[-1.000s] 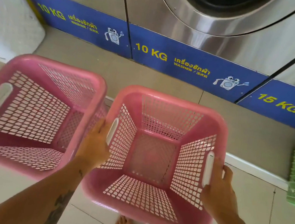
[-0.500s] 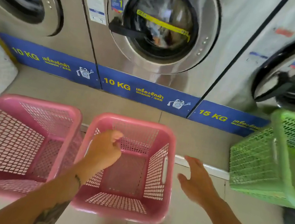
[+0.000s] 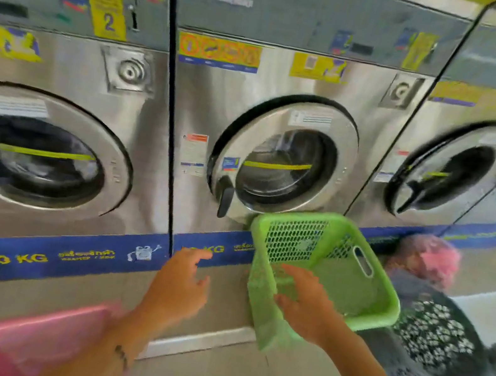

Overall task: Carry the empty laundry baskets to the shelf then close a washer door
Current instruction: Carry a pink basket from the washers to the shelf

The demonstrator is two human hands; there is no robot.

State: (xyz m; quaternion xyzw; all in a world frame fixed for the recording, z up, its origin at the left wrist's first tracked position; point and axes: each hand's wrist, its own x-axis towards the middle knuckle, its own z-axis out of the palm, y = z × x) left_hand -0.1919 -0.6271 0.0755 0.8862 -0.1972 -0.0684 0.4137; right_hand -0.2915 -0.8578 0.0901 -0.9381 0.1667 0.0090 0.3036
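Observation:
An empty green laundry basket [image 3: 352, 282] stands tilted on the floor in front of the middle washer. My right hand [image 3: 305, 307] is at its near left wall, fingers spread, touching or just short of the mesh; motion blur hides which. My left hand [image 3: 180, 282] hovers open to the left of the basket, holding nothing. A pink basket [image 3: 23, 344] shows blurred at the bottom left. The middle washer's round door [image 3: 284, 161] stands slightly ajar, with a black handle on its left side.
Steel washers fill the wall, with a blue 10 KG strip [image 3: 46, 255] along their base. A dark patterned bag or clothes pile [image 3: 438, 344] and a pink fluffy item [image 3: 430, 256] lie right of the green basket. A white floor strip [image 3: 199, 341] runs below.
My view has swung up and to the right. Both hands let go of the pink basket and moved toward the green basket, which now sits under my right hand.

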